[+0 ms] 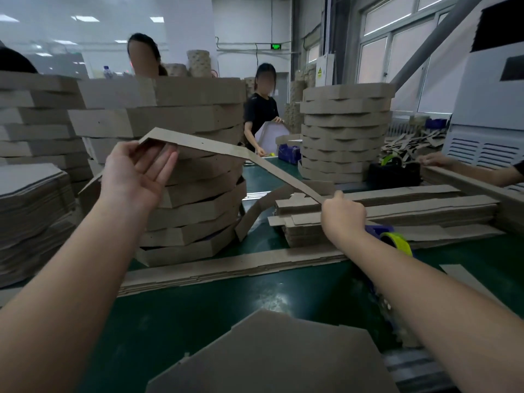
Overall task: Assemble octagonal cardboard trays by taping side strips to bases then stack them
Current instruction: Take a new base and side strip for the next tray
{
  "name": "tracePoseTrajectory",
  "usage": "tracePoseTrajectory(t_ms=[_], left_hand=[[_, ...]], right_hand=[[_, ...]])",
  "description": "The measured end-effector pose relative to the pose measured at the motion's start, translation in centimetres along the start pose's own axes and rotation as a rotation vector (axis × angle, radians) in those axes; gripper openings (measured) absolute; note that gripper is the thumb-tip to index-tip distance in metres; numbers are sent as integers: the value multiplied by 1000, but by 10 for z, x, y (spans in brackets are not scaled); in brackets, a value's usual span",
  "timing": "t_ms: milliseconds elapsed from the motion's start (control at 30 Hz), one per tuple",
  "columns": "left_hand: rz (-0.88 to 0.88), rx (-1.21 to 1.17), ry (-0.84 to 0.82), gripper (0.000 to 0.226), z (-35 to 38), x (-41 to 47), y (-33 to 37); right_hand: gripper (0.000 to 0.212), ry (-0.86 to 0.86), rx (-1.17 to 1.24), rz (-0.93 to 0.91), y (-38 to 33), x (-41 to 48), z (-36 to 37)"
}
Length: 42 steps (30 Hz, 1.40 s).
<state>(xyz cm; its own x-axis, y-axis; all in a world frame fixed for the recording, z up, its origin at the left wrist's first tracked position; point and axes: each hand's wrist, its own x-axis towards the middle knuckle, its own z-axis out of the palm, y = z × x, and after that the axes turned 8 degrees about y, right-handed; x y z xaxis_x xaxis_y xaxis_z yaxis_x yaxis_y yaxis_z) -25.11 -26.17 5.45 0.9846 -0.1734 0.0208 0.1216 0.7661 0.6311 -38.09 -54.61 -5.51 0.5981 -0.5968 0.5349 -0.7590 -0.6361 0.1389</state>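
Stack of brown octagonal cardboard trays, far left | brown octagonal cardboard base, near centre | long creased brown cardboard side strip aloft, left hand and right hand pinching opposite ends | fold squarely on creases.

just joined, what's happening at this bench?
A person holds one long side strip up over the green table, left hand at its folded end, right hand pinching the other. An octagonal base lies flat in front, no strip on it yet. Behind stand stacked finished trays; a tape dispenser sits beside the right arm.
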Motion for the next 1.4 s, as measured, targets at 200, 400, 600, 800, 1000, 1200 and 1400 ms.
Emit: tracePoseTrajectory(t_ms=[200,400,600,800,1000,1200,1400], left_hand=[[10,-63,-5,28,15,-3,19],[17,-182,-20,26,35,-11,39],[-13,-177,-94,24,42,-30,37],[-76,-227,-200,24,54,-58,26],[-130,-268,-277,19,69,-100,18],[-199,-315,-381,17,75,-147,9],[-224,-306,-422,16,77,-178,-6]], right_hand=[[25,106,78,38,9,15,-31],[26,266,229,127,24,40,-82],[23,354,343,261,53,58,-113],[23,434,422,337,76,51,-123],[28,595,542,449,119,40,-155],[28,730,556,467,165,12,-203],[23,839,421,424,200,-35,-241]])
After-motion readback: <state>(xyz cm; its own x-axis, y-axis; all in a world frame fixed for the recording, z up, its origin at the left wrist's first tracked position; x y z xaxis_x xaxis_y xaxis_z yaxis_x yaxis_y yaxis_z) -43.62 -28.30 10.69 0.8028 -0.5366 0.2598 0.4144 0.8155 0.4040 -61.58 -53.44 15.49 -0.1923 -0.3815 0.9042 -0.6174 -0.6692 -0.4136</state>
